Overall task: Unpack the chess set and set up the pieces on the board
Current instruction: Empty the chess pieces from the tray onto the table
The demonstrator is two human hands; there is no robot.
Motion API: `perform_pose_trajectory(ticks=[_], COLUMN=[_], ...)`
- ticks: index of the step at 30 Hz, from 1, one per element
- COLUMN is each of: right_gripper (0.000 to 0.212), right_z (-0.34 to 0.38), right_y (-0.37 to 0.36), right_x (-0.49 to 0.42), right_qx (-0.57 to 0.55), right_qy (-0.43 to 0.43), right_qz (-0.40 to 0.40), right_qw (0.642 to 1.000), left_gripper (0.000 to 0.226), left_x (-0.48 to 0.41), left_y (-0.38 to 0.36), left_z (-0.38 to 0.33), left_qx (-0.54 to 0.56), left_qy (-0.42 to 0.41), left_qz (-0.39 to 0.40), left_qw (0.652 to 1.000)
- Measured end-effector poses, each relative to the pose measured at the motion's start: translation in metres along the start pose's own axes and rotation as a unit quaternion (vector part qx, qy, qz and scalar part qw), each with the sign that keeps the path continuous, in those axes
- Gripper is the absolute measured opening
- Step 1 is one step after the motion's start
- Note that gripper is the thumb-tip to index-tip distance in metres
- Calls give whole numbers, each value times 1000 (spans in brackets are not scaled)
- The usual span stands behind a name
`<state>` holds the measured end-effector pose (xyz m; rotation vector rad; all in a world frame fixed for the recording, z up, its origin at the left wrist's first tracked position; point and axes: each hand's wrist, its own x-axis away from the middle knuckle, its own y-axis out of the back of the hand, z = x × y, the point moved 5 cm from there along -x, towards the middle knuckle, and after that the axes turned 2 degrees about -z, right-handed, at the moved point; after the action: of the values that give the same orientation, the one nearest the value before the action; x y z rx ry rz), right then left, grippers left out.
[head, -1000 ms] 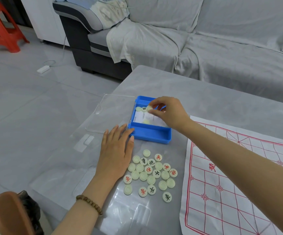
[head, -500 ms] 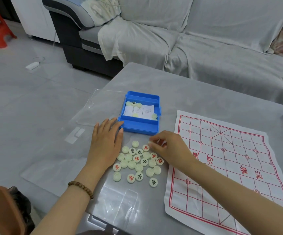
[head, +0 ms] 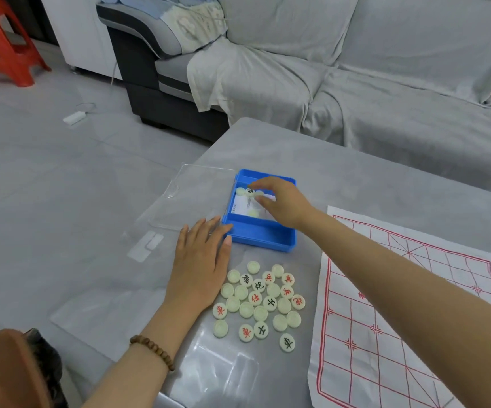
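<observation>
Emptying the last pieces from the box onto the table

A grey sofa [head: 356, 69] and tiled floor [head: 47, 172] frame the grey table [head: 356, 178]; on it the paper board [head: 400, 304] lies bare at right, the loose pieces [head: 260, 301] heaped between it and the flat, open left hand [head: 200, 272]. The blue box [head: 260, 238] sits beyond the heap, and the right hand [head: 282, 201], the nearer one, reaches into it, fingertips pinching a piece [head: 250, 192] at its far-left corner (another pale one lies nearer).
</observation>
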<state>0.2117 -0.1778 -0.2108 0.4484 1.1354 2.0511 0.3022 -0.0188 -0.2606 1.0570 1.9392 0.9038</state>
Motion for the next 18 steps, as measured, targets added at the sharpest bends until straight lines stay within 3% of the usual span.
perform_pose_trajectory(ticks=[5,8,13,18], right_gripper=[39,44,31,42], right_z=[-6,-13,-12,-10], right_y=[-21,-28,-8,-4], right_x=[2,15,9,-12], right_qx=[109,80,38,52], right_qy=[52,42,36,22], right_qz=[56,95,36,191], right_qw=[991,991,998,980], left_gripper=[71,72,72,72], left_x=[-1,-1,-1,0], left_y=[0,1,1,2], left_z=[1,2,1,1], left_qx=[0,1,3,4], left_qy=[0,2,3,4], left_qz=[-1,0,4,3], left_qw=[1000,1000,1000,1000])
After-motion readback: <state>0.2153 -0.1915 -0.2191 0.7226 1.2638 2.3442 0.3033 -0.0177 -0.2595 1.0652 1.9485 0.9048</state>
